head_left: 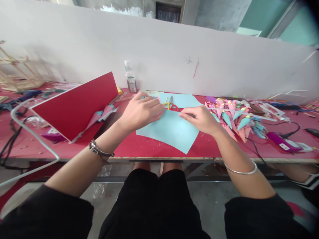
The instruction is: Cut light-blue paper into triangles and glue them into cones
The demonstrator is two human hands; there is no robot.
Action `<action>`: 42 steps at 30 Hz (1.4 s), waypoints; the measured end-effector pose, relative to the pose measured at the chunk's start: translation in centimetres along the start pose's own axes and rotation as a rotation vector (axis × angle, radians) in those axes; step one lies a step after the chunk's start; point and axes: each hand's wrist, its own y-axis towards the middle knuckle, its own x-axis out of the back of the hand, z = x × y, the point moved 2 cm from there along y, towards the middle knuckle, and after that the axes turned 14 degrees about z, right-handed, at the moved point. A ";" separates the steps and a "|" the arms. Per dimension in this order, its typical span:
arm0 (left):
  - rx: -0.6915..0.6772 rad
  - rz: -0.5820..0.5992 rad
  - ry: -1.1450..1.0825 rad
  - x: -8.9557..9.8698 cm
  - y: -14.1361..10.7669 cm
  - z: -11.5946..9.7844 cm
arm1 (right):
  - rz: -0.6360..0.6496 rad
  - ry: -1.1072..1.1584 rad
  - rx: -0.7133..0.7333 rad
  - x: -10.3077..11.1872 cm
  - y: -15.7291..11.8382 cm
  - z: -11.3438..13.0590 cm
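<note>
A sheet of light-blue paper (169, 131) lies over the red table in front of me, its near edge curved. My left hand (143, 111) is closed at the sheet's upper left, fingers bent down over its far edge; the fingertips are partly hidden. With thumb and forefinger pressed together, my right hand (199, 118) pinches the sheet's upper right edge. Just beyond the two hands are scissors (171, 103) with red and yellow handles. They rest on another light-blue sheet (185, 99) farther back.
On the right sits a pile of small pink and blue paper cones (233, 116), near a purple power strip (284, 142). A red board (79, 106) leans on the left. Behind stand a bottle (131, 82) and a white partition (159, 53). Another person's arm (294, 171) shows at right.
</note>
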 end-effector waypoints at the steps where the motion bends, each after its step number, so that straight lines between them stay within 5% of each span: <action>1: -0.005 -0.005 0.002 -0.1 0.1 -0.2 | -0.003 -0.025 -0.010 -0.1 0.1 0.0; 8: 0.004 0.029 -0.026 -1.0 0.4 -1.0 | -0.113 -0.408 -0.007 -0.9 0.9 0.8; 18: 0.040 0.058 -0.135 -2.0 -0.6 -0.1 | -0.124 -0.337 -0.011 -1.8 1.4 0.6; 26: 0.271 0.067 -0.119 -2.0 -2.7 3.2 | -0.097 -0.286 -0.089 -0.8 0.1 -0.8; 29: 0.273 0.046 -0.209 -0.7 -1.8 2.3 | -0.064 -0.279 -0.004 -0.9 0.5 -0.2; 35: 0.112 0.340 -0.250 -0.1 -0.4 0.0 | -0.090 -0.302 0.140 -0.8 1.3 0.9; 42: 0.106 0.305 -0.338 0.3 0.0 -0.8 | -0.153 -0.410 0.191 -1.6 2.7 2.7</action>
